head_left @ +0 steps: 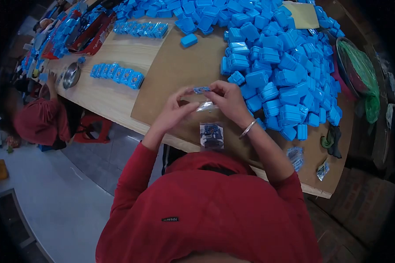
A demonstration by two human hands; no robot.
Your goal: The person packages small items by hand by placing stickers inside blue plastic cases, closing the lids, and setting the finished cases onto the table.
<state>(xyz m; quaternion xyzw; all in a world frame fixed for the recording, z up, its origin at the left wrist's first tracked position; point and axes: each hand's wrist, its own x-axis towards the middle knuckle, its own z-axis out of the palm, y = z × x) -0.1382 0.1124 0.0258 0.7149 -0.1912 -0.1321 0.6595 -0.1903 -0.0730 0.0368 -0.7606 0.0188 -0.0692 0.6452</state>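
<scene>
Over the brown board point(162, 79), both hands meet at a small flat blue printed piece point(201, 90). My right hand point(229, 101) pinches its right end between thumb and fingers; a bracelet circles that wrist. At the left end are the fingertips of my left hand point(177, 109), its thumb stretched out below. Just under the piece a clear shiny plastic film point(206, 106) shows between the hands. Nearer my body, at the table's front edge, lies a dark printed sheet or packet point(211, 136).
A large heap of blue plastic cases point(276, 65) covers the right and back. Rows of blue printed cases point(117, 74) stand at left, by a metal bowl point(71, 75). Another person point(39, 118) sits at the far left. Small packets point(295, 158) lie at the right edge.
</scene>
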